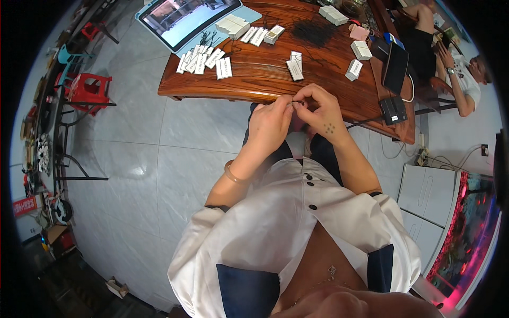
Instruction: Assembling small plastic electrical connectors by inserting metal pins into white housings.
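My left hand (271, 124) and my right hand (323, 112) meet in front of the table's near edge, fingertips pinched close together. Between them shows a bit of a thin black strand (299, 102); most of it is hidden by the fingers. Just beyond my hands, two white printed tags (295, 70) lie overlapping on the wooden table (254, 82). Farther back is a tangled heap of thin black cords (313, 33). To the left lie several loose white tags (199, 59), some with black cords by them.
A tablet (185, 21) in a light blue case stands at the back left, beside a stack of white tags (232, 26). More white stacks (361, 50) and a dark-screened device (395, 69) sit right. A seated person (466, 79) is beyond. Red stools (89, 91) stand left.
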{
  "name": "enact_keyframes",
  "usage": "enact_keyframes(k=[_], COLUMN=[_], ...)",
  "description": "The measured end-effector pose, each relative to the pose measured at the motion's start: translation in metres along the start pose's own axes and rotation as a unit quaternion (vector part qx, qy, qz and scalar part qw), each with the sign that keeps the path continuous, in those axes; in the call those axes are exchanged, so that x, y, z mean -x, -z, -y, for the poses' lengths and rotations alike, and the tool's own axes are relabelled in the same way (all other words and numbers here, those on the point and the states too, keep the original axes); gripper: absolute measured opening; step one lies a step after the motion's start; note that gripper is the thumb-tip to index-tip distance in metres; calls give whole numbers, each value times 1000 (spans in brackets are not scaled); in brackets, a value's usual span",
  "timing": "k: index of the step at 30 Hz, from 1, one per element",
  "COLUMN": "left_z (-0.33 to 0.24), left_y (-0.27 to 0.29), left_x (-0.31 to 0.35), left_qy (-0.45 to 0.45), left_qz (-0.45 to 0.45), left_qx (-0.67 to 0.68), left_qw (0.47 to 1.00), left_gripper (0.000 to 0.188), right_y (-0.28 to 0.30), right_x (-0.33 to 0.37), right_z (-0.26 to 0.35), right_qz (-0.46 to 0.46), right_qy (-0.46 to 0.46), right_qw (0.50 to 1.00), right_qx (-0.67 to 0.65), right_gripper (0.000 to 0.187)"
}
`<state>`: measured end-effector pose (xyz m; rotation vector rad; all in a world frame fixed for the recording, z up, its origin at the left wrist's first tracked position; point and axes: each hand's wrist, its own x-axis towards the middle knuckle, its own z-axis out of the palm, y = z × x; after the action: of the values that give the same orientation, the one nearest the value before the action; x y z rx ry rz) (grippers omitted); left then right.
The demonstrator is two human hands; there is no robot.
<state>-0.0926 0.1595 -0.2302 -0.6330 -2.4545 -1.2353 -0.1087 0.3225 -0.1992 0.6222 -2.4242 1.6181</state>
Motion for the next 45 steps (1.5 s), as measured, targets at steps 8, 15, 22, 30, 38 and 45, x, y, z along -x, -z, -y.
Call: enact_keyframes(k=[8, 15, 22, 30, 38, 45], left_z=[4, 1, -3, -8, -11, -9], left_y=[-2, 7, 12, 11, 9, 8], left_x=[5, 6, 6, 4, 6, 6], left_qy=[86, 180, 182, 140, 153, 155], left_qz=[43, 86, 102, 74, 88, 99], left_qx=[168, 332, 372, 286, 299, 312], left_qw=[981, 922, 905, 945, 938, 932], left_gripper=[13, 14, 12, 12, 10, 10], right_y=[-3, 17, 20, 19, -1, -17], right_x=[6, 5, 3, 3, 10, 11], right_z=[-9, -6, -7, 8, -7, -15], right_qz=[2, 91, 102, 64, 15, -47], right_qy=[-59, -163, -65, 122, -63, -118], right_qw=[995, 942, 978, 990, 982, 883], right_qx=[-84, -278, -167, 39, -177, -452], right_gripper=[13, 17, 18, 15, 9, 11])
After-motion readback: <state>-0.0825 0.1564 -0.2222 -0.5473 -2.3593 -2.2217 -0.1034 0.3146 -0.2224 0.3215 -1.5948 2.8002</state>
